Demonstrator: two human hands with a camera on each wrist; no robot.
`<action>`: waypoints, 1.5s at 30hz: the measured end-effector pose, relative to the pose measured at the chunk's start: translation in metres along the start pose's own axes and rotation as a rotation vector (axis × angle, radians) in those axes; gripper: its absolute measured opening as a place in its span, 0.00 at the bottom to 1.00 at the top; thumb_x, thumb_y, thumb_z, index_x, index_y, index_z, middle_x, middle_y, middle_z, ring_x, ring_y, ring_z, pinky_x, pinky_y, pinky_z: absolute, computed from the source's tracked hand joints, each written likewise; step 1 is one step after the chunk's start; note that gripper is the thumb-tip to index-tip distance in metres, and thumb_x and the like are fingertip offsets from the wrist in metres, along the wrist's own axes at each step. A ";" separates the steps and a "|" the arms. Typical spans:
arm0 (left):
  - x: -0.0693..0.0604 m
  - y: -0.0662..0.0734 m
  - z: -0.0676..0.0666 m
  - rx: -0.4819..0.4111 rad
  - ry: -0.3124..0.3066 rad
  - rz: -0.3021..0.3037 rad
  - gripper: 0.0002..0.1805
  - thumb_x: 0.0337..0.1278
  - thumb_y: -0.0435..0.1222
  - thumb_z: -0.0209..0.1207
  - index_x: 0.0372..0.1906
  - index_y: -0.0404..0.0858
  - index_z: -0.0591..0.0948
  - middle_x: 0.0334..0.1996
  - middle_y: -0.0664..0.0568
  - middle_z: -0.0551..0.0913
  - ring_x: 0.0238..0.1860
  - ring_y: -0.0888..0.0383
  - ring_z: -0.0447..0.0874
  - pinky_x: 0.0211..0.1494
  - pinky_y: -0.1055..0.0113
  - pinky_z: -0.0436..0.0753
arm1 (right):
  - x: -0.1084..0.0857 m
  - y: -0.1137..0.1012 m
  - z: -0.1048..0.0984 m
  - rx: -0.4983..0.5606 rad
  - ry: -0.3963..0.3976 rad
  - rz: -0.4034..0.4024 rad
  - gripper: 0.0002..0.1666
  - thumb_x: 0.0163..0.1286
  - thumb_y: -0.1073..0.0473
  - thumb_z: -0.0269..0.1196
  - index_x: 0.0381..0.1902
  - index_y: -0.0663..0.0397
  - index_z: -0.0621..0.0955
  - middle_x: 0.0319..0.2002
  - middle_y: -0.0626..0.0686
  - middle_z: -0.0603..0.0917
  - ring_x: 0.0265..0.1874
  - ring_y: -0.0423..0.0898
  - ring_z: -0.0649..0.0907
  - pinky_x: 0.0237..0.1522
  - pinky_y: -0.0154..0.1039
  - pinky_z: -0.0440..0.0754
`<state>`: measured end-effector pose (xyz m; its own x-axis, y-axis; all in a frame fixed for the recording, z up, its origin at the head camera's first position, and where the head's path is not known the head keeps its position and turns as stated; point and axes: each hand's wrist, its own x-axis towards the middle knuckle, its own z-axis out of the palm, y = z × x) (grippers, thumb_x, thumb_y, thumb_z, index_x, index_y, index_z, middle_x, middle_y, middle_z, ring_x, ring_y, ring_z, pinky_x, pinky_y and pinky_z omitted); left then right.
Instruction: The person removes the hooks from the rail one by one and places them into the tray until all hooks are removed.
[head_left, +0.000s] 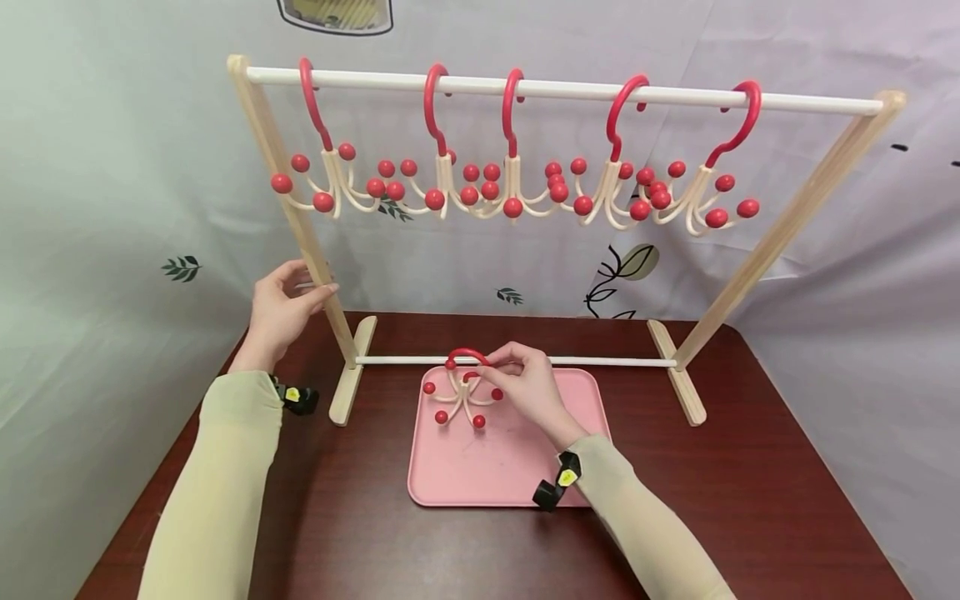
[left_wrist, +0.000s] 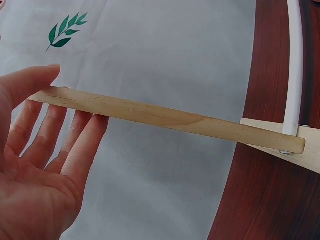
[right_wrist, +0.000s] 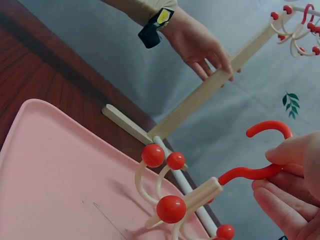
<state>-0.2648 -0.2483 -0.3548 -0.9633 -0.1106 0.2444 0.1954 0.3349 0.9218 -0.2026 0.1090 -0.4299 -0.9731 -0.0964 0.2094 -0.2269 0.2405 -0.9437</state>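
My left hand holds the left wooden post of a rack partway up. In the left wrist view the thumb lies on one side of the post and the fingers on the other. Over a pink tray, my right hand pinches the red hook of a multi-arm hanger with wooden arms and red ball tips. The right wrist view shows thumb and fingers on the curved hook. The hanger tilts, its arms low over the tray; whether they touch it I cannot tell.
Several similar hangers hang from the rack's white top rod. A lower white rod runs behind the tray. The right post stands on a wooden foot on the dark red table. Printed cloth hangs behind.
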 end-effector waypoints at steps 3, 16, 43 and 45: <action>0.000 0.000 0.000 -0.001 0.001 0.002 0.27 0.63 0.39 0.70 0.64 0.36 0.77 0.52 0.48 0.82 0.46 0.66 0.84 0.44 0.76 0.83 | 0.001 0.000 0.003 0.007 -0.007 -0.005 0.06 0.63 0.64 0.75 0.37 0.54 0.87 0.34 0.49 0.88 0.33 0.49 0.89 0.33 0.40 0.87; 0.001 0.001 0.000 0.004 -0.004 -0.007 0.29 0.64 0.40 0.69 0.66 0.35 0.75 0.54 0.46 0.81 0.48 0.64 0.83 0.44 0.75 0.83 | -0.003 0.002 0.007 0.053 -0.023 -0.002 0.10 0.63 0.67 0.74 0.43 0.58 0.88 0.36 0.50 0.89 0.35 0.51 0.89 0.37 0.56 0.87; 0.002 -0.004 0.000 -0.038 -0.011 0.020 0.28 0.63 0.37 0.70 0.65 0.34 0.77 0.49 0.54 0.84 0.45 0.67 0.85 0.44 0.74 0.84 | -0.021 -0.008 -0.104 -0.018 0.144 -0.044 0.22 0.65 0.62 0.74 0.55 0.63 0.84 0.51 0.58 0.87 0.50 0.51 0.87 0.50 0.34 0.83; 0.002 -0.004 0.000 -0.036 -0.010 0.021 0.28 0.63 0.37 0.70 0.65 0.34 0.76 0.49 0.55 0.84 0.45 0.67 0.85 0.43 0.74 0.84 | -0.021 -0.017 -0.116 -0.021 0.172 -0.070 0.24 0.64 0.58 0.76 0.55 0.60 0.85 0.50 0.55 0.87 0.48 0.46 0.87 0.49 0.33 0.83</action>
<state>-0.2677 -0.2502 -0.3581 -0.9608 -0.0948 0.2607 0.2216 0.3029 0.9269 -0.1825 0.2187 -0.3882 -0.9472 0.0521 0.3164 -0.2931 0.2590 -0.9203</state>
